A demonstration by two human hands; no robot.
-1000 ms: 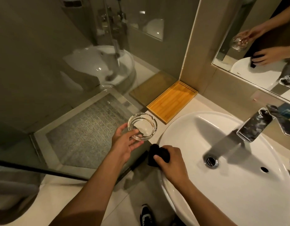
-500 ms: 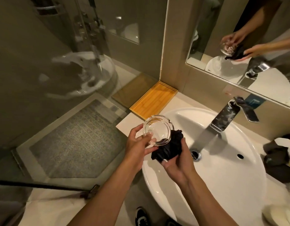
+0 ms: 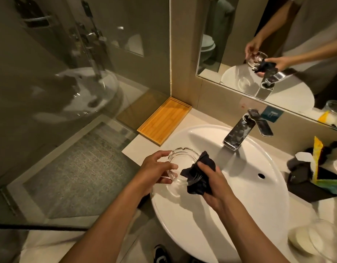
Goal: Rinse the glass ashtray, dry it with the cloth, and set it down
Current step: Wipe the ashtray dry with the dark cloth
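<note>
The round clear glass ashtray (image 3: 182, 164) is held in the air over the left rim of the white basin (image 3: 239, 215). My left hand (image 3: 156, 169) grips its left edge, thumb on the rim and fingers beneath. A crumpled dark cloth (image 3: 199, 174) is pressed against the ashtray's right side by my right hand (image 3: 214, 182), which is closed around it. Part of the ashtray's right rim is hidden by the cloth.
A chrome faucet (image 3: 239, 133) stands behind the basin, with no water seen running. A bamboo tray (image 3: 163, 122) lies on the counter at the back left. Dark items, a yellow packet (image 3: 317, 158) and a glass dish (image 3: 319, 242) crowd the right counter. A glass shower wall (image 3: 59, 111) stands left.
Both hands came together over the basin. My right hand lifted the cloth off the basin rim and brought it against the ashtray; the view swung right.
</note>
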